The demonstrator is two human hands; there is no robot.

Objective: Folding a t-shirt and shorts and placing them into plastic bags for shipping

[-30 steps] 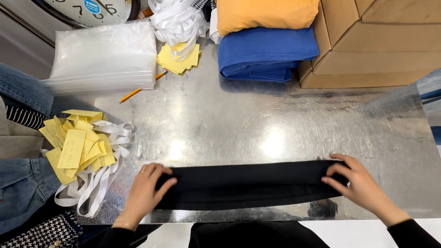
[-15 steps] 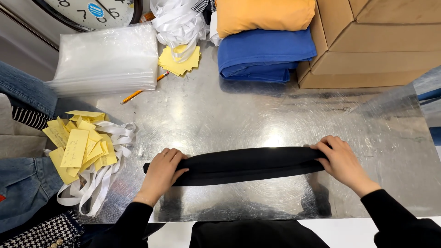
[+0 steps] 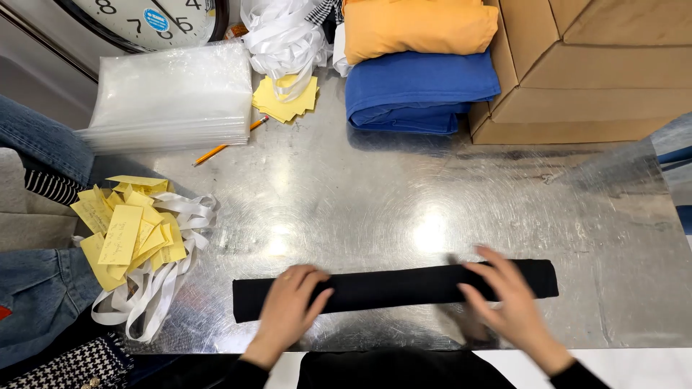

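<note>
Black cloth roll (image 3: 393, 287) lies along the near edge of the metal table (image 3: 375, 187). Left hand (image 3: 288, 310) presses flat on it, fingers spread; right hand (image 3: 504, 302) likewise, blurred, neither clenched.

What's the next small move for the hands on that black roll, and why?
Probably one more short push away from the body to tighten the roll. Both the left hand and the right hand lie palm-down on the black cloth roll, which looks fully rolled into a long, narrow cylinder lying crosswise on the metal table. The right hand is motion-blurred, so exact finger contact there is unclear.
</note>
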